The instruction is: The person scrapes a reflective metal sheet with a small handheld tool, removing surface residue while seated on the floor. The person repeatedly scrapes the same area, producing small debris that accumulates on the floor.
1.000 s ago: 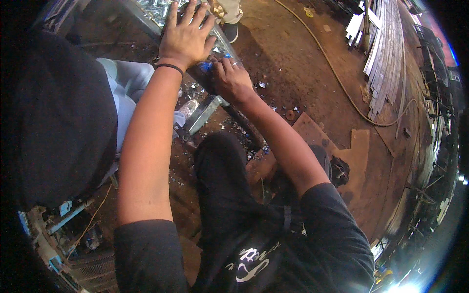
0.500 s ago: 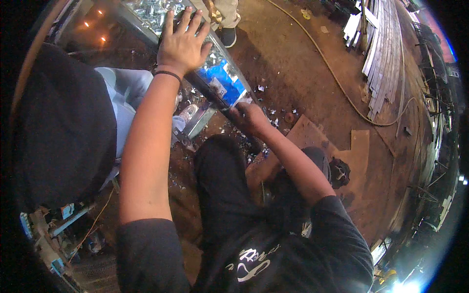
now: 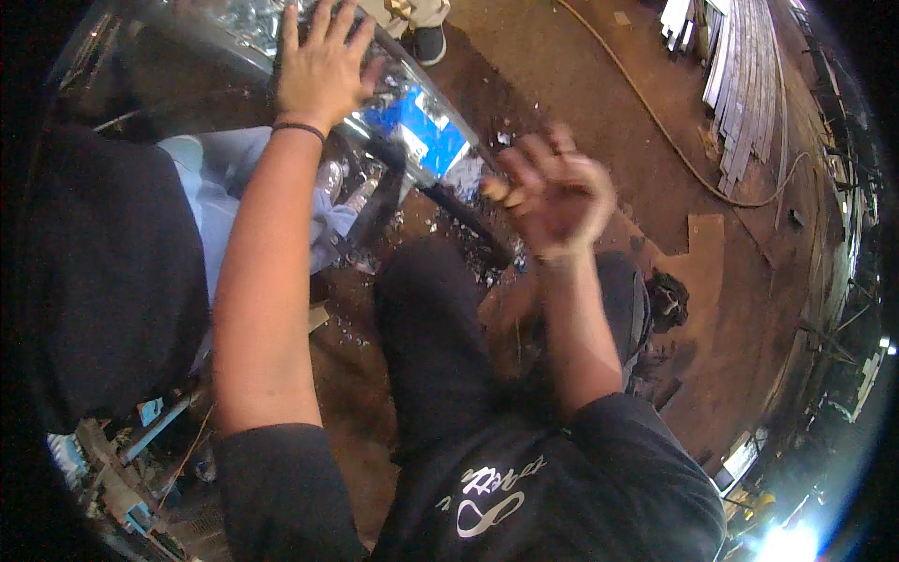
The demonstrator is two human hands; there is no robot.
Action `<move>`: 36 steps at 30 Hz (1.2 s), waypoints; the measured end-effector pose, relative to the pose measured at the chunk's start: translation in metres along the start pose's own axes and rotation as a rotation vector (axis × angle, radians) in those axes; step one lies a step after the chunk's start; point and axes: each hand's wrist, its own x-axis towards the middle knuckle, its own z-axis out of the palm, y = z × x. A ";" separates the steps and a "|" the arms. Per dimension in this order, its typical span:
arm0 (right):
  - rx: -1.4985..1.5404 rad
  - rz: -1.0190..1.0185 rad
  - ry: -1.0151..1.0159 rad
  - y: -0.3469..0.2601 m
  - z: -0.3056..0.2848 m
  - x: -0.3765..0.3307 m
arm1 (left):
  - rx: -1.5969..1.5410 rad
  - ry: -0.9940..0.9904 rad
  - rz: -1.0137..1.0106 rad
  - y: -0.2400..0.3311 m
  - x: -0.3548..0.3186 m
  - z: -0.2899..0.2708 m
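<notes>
My left hand (image 3: 323,75) lies with fingers spread on a long, shiny, tray-like metal piece (image 3: 376,142) that slants from the upper left toward the middle. Loose silvery bits (image 3: 253,21) cover its far part. Near its lower right end is a blue and white sheet or wrapper (image 3: 433,133). My right hand (image 3: 557,192) is raised just right of that end, apart from it. Motion blurs it, but the palm shows and its fingers are apart, with nothing visible in them.
At the left, close to my left arm, is a person in a dark top (image 3: 112,253) and light blue trousers. Another person's shoe (image 3: 430,45) stands beyond the metal piece. Scraps litter the brown floor. A hose (image 3: 646,103) and stacked metal strips (image 3: 744,94) lie right.
My right hand has let go of the metal piece's near end and moved up and right, its palm turning into view. My left hand has shifted slightly left, still on the piece.
</notes>
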 end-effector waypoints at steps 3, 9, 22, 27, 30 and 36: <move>0.298 -0.071 -0.612 -0.003 0.078 -0.018 | -0.100 0.111 -0.014 -0.026 -0.018 -0.001; 0.189 -0.064 -1.074 -0.043 0.142 -0.041 | 0.122 -0.012 -0.004 -0.007 -0.004 0.000; -0.336 -0.465 -0.608 -0.049 0.154 -0.108 | 0.179 -0.038 -0.003 -0.007 -0.006 -0.004; -0.243 -0.433 -0.754 -0.046 0.155 -0.102 | 0.197 -0.046 -0.007 -0.009 -0.008 -0.003; -0.143 -0.370 -0.929 -0.046 0.152 -0.089 | 0.211 -0.044 -0.006 -0.006 -0.008 -0.005; -0.129 -0.170 -1.157 -0.059 0.122 -0.044 | 0.230 -0.068 -0.014 0.001 0.003 -0.008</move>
